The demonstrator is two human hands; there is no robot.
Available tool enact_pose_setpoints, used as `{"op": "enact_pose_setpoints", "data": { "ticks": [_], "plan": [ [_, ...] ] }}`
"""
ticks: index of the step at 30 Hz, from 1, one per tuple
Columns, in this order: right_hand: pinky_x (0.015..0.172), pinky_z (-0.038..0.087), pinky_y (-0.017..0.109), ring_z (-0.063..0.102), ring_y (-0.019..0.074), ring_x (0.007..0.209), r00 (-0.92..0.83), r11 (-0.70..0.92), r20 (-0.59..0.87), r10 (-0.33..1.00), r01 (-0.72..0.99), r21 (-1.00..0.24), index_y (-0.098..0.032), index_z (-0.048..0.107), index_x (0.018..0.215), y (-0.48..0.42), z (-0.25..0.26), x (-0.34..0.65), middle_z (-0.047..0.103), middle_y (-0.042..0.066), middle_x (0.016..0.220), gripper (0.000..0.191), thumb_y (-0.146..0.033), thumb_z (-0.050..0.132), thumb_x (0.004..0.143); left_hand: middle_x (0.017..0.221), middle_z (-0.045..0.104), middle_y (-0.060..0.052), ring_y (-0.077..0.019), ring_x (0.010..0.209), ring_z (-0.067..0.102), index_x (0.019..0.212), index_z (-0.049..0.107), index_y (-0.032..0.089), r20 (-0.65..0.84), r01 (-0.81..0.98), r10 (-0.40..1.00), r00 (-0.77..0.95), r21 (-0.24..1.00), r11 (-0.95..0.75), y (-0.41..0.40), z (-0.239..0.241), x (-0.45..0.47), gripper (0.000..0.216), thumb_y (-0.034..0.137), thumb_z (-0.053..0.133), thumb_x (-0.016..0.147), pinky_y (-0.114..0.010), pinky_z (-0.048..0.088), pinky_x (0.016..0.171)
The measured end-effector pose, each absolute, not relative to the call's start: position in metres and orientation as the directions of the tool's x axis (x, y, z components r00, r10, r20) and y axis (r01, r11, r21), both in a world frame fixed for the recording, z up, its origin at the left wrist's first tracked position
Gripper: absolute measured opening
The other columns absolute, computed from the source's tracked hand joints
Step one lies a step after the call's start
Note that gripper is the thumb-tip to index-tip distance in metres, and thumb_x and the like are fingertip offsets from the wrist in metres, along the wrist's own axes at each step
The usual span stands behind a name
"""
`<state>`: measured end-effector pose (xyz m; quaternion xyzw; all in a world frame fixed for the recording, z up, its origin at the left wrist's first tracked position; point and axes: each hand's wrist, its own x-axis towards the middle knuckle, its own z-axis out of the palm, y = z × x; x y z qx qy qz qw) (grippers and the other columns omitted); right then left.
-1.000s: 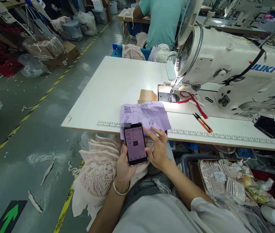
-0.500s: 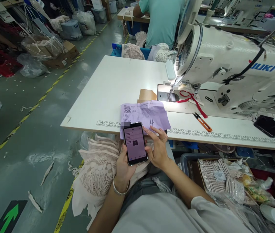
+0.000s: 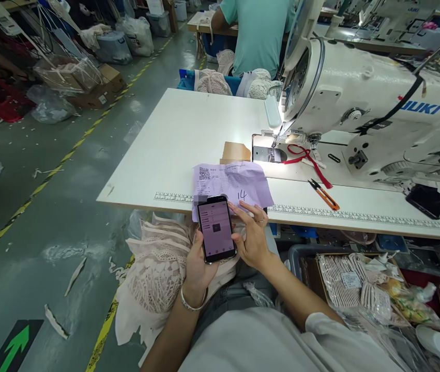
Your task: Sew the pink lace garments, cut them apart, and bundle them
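My left hand (image 3: pixel 194 266) grips a black smartphone (image 3: pixel 216 229) from below, its pinkish screen facing me, just in front of the table edge. My right hand (image 3: pixel 251 238) rests at the phone's right side, thumb on the screen and fingers spread toward a lilac paper slip (image 3: pixel 232 184). The slip carries a QR code and a handwritten 14 and lies on the white sewing table (image 3: pixel 181 139), overhanging its front edge. Pale pink lace fabric (image 3: pixel 156 268) is heaped on my lap under the left hand.
A white Juki sewing machine (image 3: pixel 363 108) fills the table's right half, with orange thread snips (image 3: pixel 323 195), a red ribbon (image 3: pixel 308 157), a brown card (image 3: pixel 236 152) and a dark phone (image 3: pixel 428 201). A bin of bagged trims (image 3: pixel 359 289) is at my right. A person in teal (image 3: pixel 260 33) sits ahead.
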<state>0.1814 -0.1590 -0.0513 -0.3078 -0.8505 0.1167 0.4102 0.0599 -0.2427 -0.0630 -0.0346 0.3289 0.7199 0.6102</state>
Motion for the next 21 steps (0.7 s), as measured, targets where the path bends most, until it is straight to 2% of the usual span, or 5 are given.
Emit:
{"op": "enact_pose_setpoints", "data": {
  "ticks": [8,16,21],
  "plan": [
    [0.114,0.027,0.046,0.047,0.0236,0.131,-0.48,0.779,0.618,0.623,0.455,-0.432,-0.022,0.031,0.152,-0.1595,-0.0528,0.182,0.062,0.01,0.131,0.065,-0.059,0.015,0.102,0.116,0.071,-0.008,-0.0259,0.112,0.065,0.119,0.068,0.02,-0.477,-0.901,0.839,-0.26,0.432,-0.034,-0.2429,-0.0639,0.0596,0.036,0.041,0.067,0.089,-0.038,0.05,0.101],
    [0.113,0.027,0.045,0.048,0.0226,0.131,-0.48,0.776,0.614,0.627,0.451,-0.44,-0.022,0.036,0.148,-0.1596,-0.0507,0.1815,0.062,0.009,0.132,0.062,-0.06,0.016,0.102,0.112,0.072,-0.01,-0.0255,0.105,0.067,0.112,0.07,0.018,-0.433,-0.89,0.861,-0.266,0.453,-0.047,-0.2434,-0.0653,0.0594,0.034,0.042,0.07,0.088,-0.038,0.053,0.097],
    [0.114,0.027,0.046,0.047,0.023,0.132,-0.469,0.779,0.626,0.622,0.45,-0.437,-0.022,0.038,0.147,-0.1588,-0.0486,0.1798,0.062,0.008,0.133,0.061,-0.058,0.016,0.103,0.11,0.072,-0.01,-0.023,0.102,0.068,0.111,0.07,0.017,-0.457,-0.898,0.848,-0.267,0.438,-0.047,-0.2433,-0.0633,0.0593,0.03,0.039,0.067,0.09,-0.034,0.053,0.094]
  ]
}}
